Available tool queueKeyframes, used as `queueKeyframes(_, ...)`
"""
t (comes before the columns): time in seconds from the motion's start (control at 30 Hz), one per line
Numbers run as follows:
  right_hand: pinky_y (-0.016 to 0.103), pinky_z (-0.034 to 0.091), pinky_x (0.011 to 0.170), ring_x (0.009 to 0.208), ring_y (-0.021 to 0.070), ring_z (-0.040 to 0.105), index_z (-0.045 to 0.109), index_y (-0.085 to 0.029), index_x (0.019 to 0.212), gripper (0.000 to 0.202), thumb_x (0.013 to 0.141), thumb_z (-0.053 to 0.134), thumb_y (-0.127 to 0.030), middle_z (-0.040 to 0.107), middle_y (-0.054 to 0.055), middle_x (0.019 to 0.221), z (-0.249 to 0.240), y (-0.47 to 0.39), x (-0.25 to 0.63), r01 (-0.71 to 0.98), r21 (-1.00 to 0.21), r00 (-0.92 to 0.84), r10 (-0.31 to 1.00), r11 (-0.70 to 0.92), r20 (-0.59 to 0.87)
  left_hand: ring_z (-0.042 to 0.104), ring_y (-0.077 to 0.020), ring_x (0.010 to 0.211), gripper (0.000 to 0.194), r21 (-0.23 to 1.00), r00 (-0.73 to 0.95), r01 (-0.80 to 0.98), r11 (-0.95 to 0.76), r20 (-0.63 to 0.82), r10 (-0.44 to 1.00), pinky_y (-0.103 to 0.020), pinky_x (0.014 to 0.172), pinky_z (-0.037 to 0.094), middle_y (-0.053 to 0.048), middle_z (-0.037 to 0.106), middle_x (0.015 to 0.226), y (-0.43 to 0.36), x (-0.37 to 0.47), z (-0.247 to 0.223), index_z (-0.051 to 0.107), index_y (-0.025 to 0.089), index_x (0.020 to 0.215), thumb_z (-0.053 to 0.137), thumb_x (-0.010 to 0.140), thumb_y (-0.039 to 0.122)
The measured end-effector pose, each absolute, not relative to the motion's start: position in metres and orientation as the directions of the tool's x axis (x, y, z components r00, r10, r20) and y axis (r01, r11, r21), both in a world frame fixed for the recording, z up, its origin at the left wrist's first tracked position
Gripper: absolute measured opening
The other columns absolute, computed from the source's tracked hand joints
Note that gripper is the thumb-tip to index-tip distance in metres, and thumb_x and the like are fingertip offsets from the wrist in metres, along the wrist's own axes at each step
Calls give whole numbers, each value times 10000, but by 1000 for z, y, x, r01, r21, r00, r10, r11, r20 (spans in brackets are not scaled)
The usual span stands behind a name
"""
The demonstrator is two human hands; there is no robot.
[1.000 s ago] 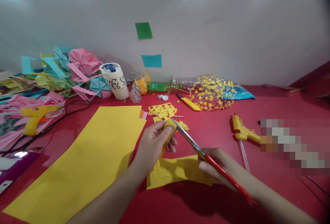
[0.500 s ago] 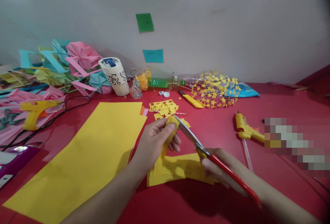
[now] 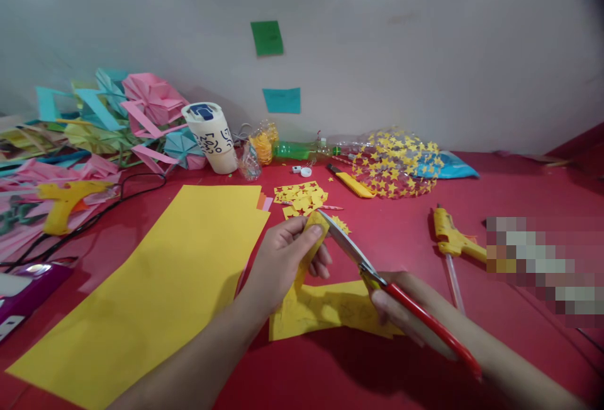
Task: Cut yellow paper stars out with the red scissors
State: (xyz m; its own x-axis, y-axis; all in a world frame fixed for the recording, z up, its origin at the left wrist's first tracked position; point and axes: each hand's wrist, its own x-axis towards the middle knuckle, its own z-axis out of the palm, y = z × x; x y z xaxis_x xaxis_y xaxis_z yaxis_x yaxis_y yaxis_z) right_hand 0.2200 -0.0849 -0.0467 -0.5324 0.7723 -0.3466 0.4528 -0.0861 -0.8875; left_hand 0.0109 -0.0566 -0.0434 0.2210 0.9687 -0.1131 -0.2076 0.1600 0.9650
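Observation:
My left hand (image 3: 287, 253) pinches a folded strip of yellow paper (image 3: 319, 224) between thumb and fingers. In my right hand (image 3: 401, 303) are scissors (image 3: 349, 243) with red handles, their blades nearly together and pointing up-left, tips against the upper edge of the strip. Beneath both hands lies a yellow paper piece (image 3: 325, 309) with faint pencil outlines. Beyond my left hand are yellow scraps with star-shaped holes (image 3: 302, 197) and a small heap of cut yellow stars (image 3: 340, 225). My right fingers are partly hidden by the scissor handles.
A large yellow sheet (image 3: 179, 271) covers the left of the red table. Yellow glue guns (image 3: 59, 205) (image 3: 453, 240) lie at both sides. Further back are a white tumbler (image 3: 212, 139), a utility knife (image 3: 353, 183), a star-covered clear plastic piece (image 3: 396, 165) and folded paper ornaments (image 3: 151, 105).
The whole view has shifted very slightly. Both hands, the yellow strip and the scissors keep nearly the same pose.

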Motion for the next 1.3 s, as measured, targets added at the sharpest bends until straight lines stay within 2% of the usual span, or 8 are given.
queueKeyframes(0.3, 185, 239, 370, 423, 72, 370, 429, -186, 642, 442, 812, 517, -585, 383, -50, 551, -45, -83, 224, 494, -866, -508, 779, -85, -367, 575, -92, 429, 195, 975, 260, -154, 161, -118, 959, -188, 442, 441, -1, 630, 564, -54, 5, -38, 552, 164, 716, 526, 846, 308)
queueKeyframes(0.57, 206, 233, 394, 429, 84, 358, 416, -192, 628, 495, 813, 438, -650, 392, -45, 513, -43, -81, 223, 557, -829, -499, 778, -48, -380, 576, -95, 437, 196, 988, 311, -57, 147, -122, 943, -191, 445, 445, -9, 629, 583, -51, -2, -32, 556, 159, 735, 507, 853, 307)
queueKeyframes(0.73, 208, 231, 411, 451, 88, 377, 401, -188, 627, 532, 802, 400, -690, 406, -32, 557, -42, -82, 223, 560, -828, -510, 777, -26, -370, 564, -82, 432, 211, 987, 326, -46, 151, -128, 937, -180, 441, 445, 1, 625, 592, -51, -4, -30, 548, 155, 736, 507, 853, 325)
queueKeyframes(1.3, 220, 257, 435, 462, 105, 402, 465, -168, 620, 504, 811, 431, -634, 431, -16, 542, -44, -79, 224, 570, -821, -523, 776, 11, -353, 556, -71, 405, 256, 981, 361, 38, 192, -192, 913, -167, 419, 394, 8, 622, 558, -48, -10, -24, 527, 152, 648, 503, 854, 302)
